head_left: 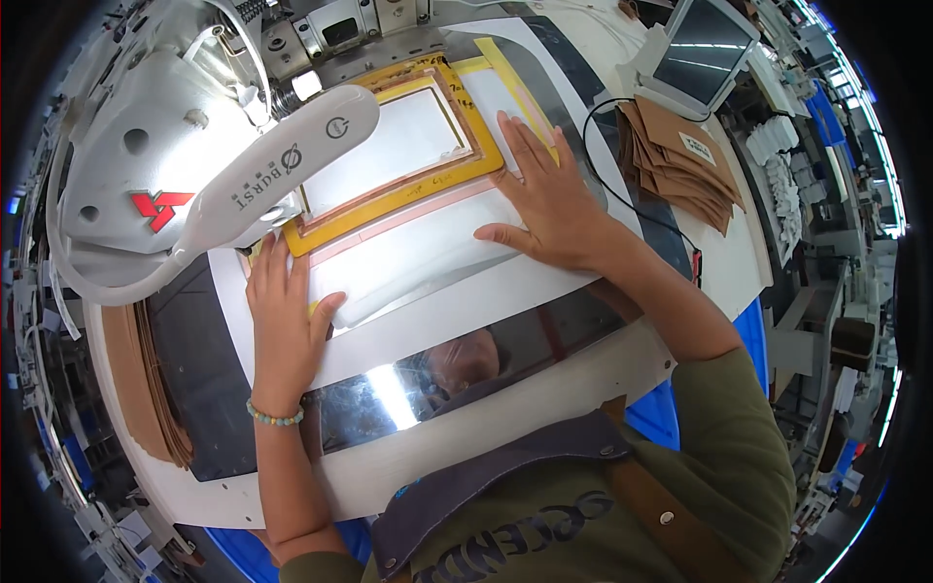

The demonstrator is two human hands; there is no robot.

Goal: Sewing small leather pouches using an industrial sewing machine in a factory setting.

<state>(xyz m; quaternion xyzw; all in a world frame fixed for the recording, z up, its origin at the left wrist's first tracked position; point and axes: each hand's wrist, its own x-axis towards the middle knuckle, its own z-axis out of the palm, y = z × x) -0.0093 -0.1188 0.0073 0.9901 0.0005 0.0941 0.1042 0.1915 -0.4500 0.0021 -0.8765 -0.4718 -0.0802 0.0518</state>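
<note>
My left hand [285, 309] lies with fingers stretched out on the left edge of a clear, flat template [413, 257] with yellow and pink edge strips. My right hand [552, 202] is spread over the template's right side, thumb pointing left, fingertips near its yellow strip. Between the hands, a yellow rectangular frame [406, 202] with a brown inner border rests on the template. Its upper left part is hidden by the white lamp arm of the sewing machine [126, 180]. Under the template is a white sheet [428, 330].
A shiny plate [466, 374] is set into the table before me. Brown stacked pieces [146, 389] lie at the left, and more brown pieces [680, 160] at the right. A black cable [637, 207] loops near a screen [705, 56]. Blue material [655, 416] shows below the table edge.
</note>
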